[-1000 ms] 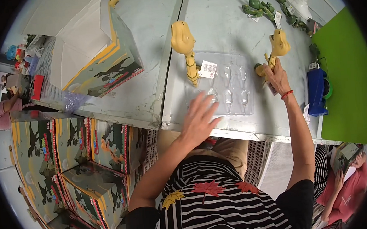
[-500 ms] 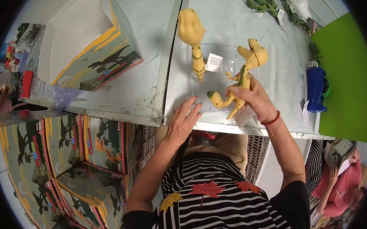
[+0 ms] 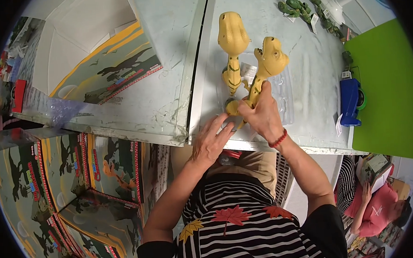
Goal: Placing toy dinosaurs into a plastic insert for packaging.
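My right hand (image 3: pixel 264 116) is closed round the body of a yellow toy dinosaur (image 3: pixel 272 60) with green stripes and an open, toothed mouth. Its lower part, by the foot, reaches toward my left hand (image 3: pixel 212 140), whose fingers are stretched out and apart at the table's front edge. Whether the left fingertips touch the toy I cannot tell. Just beyond, a second yellow dinosaur (image 3: pixel 233 34) stands with its head away from me, a white paper tag (image 3: pixel 249 71) beside it. Under both toys lies a clear plastic tray (image 3: pixel 283 97), partly hidden by my right hand.
An open printed box (image 3: pixel 114 63) stands at the left; several similar boxes (image 3: pixel 22 171) are stacked below. Green toy dinosaurs (image 3: pixel 298 6) lie at the far right. A blue tape dispenser (image 3: pixel 350 102) sits by a green panel (image 3: pixel 386 91). Another person (image 3: pixel 376 209) works at lower right.
My right hand has carried the dinosaur left, closer to the standing one and to my left hand. The left hand stays spread at the table edge. The whole view has shifted slightly.
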### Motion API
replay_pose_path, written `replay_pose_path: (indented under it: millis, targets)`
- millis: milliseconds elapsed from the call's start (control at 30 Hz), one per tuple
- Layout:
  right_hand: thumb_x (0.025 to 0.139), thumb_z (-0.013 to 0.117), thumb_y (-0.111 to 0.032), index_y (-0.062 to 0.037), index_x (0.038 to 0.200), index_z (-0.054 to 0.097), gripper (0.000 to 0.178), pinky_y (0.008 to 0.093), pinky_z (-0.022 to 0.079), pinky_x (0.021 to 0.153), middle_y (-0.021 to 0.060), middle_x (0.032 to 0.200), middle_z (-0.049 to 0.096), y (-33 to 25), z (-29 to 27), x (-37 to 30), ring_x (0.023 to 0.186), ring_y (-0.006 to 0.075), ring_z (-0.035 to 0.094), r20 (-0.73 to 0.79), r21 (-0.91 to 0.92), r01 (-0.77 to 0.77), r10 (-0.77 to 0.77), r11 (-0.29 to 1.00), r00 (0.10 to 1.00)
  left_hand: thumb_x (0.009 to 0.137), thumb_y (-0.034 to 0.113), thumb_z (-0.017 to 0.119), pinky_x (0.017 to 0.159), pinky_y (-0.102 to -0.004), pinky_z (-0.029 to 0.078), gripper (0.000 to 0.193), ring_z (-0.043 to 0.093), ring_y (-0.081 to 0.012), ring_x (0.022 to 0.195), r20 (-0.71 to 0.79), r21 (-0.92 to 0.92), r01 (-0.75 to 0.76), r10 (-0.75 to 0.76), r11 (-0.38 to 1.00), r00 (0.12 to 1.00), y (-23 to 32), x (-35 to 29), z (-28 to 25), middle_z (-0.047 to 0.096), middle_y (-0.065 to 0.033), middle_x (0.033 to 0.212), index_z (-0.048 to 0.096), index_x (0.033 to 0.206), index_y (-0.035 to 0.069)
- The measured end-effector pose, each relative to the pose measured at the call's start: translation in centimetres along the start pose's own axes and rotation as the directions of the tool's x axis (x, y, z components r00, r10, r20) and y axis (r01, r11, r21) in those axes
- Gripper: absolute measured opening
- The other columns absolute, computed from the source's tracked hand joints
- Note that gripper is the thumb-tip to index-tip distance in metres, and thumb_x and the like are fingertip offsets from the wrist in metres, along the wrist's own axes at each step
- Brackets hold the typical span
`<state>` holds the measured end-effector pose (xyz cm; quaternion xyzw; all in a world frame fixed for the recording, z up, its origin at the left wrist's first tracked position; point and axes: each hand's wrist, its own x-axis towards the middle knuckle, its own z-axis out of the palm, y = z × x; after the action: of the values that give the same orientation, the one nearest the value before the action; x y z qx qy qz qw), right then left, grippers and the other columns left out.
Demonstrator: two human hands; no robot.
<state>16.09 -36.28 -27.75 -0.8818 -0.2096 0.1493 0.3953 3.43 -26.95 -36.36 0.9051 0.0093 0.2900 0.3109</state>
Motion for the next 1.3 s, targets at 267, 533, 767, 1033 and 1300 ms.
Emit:
replay_pose_path:
  millis: [267,533,767,1033,1300]
  targets:
    - [0.075,0.063,-0.015,0.0019,0.100,0.033,0.043,0.0381,0.049,0.060,0.0177,0.074,0.062,-0.1,1.1,-0.5,0.065,0.0323,0.063,-0.079,-0.029,0.022,-0.024,0.999,0.997,0.069,0.007,0.072,0.077,-0.0359,0.050,0.030,0.056,-0.0289,0.096,0.036,-0.015,0.051,-0.051,0.999,0.998,0.2,0.1,0.0,0.051,-0.0110,0.116,0.063,0.097,0.006]
    - [0.078,0.060,-0.014,0.0035,0.101,0.031,0.041,0.0447,0.046,0.050,0.0253,0.066,0.057,0.2,2.5,-1.6,0.060,0.0438,0.057,-0.150,-0.101,0.146,-0.160,0.984,0.976,0.074,0.007,0.064,0.074,-0.0350,0.050,0.020,0.056,-0.0273,0.096,0.021,-0.014,0.055,-0.055,0.998,0.998,0.2,0.2,-0.3,0.051,-0.0089,0.113,0.061,0.094,0.007]
    - [0.078,0.064,-0.011,0.0006,0.102,0.031,0.042,0.0366,0.050,0.059,0.0168,0.083,0.061,1.0,2.7,-2.6,0.070,0.0347,0.064,-0.151,-0.072,0.121,-0.130,0.990,0.980,0.074,0.003,0.060,0.080,-0.0343,0.048,0.027,0.055,-0.0272,0.097,0.028,0.009,0.030,-0.031,0.999,0.999,-0.1,0.0,-0.2,0.050,-0.0093,0.116,0.060,0.101,0.004]
    - [0.080,0.061,-0.014,0.0025,0.105,0.032,0.042,0.0414,0.048,0.053,0.0216,0.073,0.059,1.0,3.0,-1.4,0.063,0.0397,0.060,-0.107,-0.132,0.154,-0.168,0.979,0.980,0.069,0.002,0.065,0.083,-0.0338,0.048,0.044,0.054,-0.0264,0.102,0.071,-0.068,0.129,-0.124,0.989,0.990,-0.2,-0.4,0.1,0.049,-0.0065,0.120,0.055,0.112,0.003]
    - [0.079,0.061,-0.014,0.0015,0.096,0.034,0.036,0.0456,0.045,0.046,0.0219,0.060,0.056,1.4,4.4,-2.2,0.054,0.0417,0.056,-0.222,-0.144,0.253,-0.280,0.957,0.934,0.069,0.000,0.066,0.085,-0.0340,0.047,0.051,0.052,-0.0279,0.105,0.102,-0.088,0.132,-0.123,0.987,0.987,0.2,0.1,-0.6,0.049,-0.0086,0.119,0.050,0.117,0.003]
